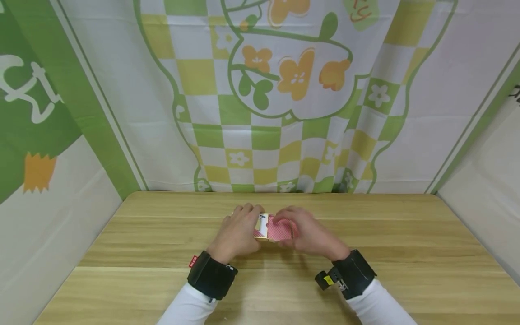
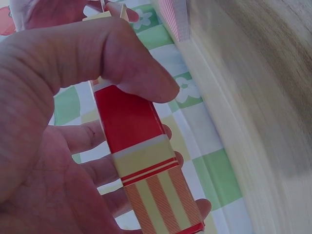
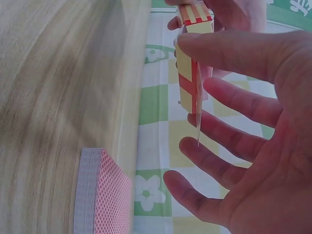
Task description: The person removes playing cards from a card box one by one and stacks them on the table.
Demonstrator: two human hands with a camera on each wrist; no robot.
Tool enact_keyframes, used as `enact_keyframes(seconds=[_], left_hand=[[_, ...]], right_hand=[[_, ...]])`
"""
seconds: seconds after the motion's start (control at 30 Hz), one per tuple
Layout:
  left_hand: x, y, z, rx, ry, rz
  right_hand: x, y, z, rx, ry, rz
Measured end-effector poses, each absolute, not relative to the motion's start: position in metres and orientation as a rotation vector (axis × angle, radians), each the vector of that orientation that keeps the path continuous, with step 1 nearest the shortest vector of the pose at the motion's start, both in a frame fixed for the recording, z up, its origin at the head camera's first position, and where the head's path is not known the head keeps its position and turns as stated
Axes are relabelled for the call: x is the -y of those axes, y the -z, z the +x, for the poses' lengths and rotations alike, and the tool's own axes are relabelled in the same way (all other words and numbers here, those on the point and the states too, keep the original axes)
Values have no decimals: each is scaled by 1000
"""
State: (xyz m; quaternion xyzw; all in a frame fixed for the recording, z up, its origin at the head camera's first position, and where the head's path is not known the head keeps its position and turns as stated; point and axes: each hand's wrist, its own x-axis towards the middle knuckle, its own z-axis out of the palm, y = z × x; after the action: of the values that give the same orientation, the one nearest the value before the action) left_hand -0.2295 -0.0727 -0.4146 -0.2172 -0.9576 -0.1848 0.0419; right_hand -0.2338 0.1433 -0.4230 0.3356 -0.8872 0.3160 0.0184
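Note:
A playing card box (image 1: 261,225), white and cream with a letter A on its face, is in my left hand (image 1: 237,232). The left wrist view shows its red and striped narrow side (image 2: 131,122), with the thumb across it and several fingers behind. My right hand (image 1: 310,232) is at the box's other end. In the right wrist view its thumb (image 3: 229,48) lies over the box, while the other fingers stretch out loosely beside a thin flap. A stack of cards with red-patterned backs (image 3: 114,200) sits on the table, apart from the box.
The wooden table (image 1: 162,280) spreads around both hands. A checked green, yellow and white curtain (image 1: 260,149) hangs behind its far edge, with printed fabric walls on the left (image 1: 48,234) and right (image 1: 487,189).

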Motion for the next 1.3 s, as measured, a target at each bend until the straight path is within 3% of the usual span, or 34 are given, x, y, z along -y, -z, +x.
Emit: enact_keyframes(seconds=[1.3], left_hand=[[73,414,-231,2933,585,-656]], right_hand=[[-151,418,-233,2817,-806,988]])
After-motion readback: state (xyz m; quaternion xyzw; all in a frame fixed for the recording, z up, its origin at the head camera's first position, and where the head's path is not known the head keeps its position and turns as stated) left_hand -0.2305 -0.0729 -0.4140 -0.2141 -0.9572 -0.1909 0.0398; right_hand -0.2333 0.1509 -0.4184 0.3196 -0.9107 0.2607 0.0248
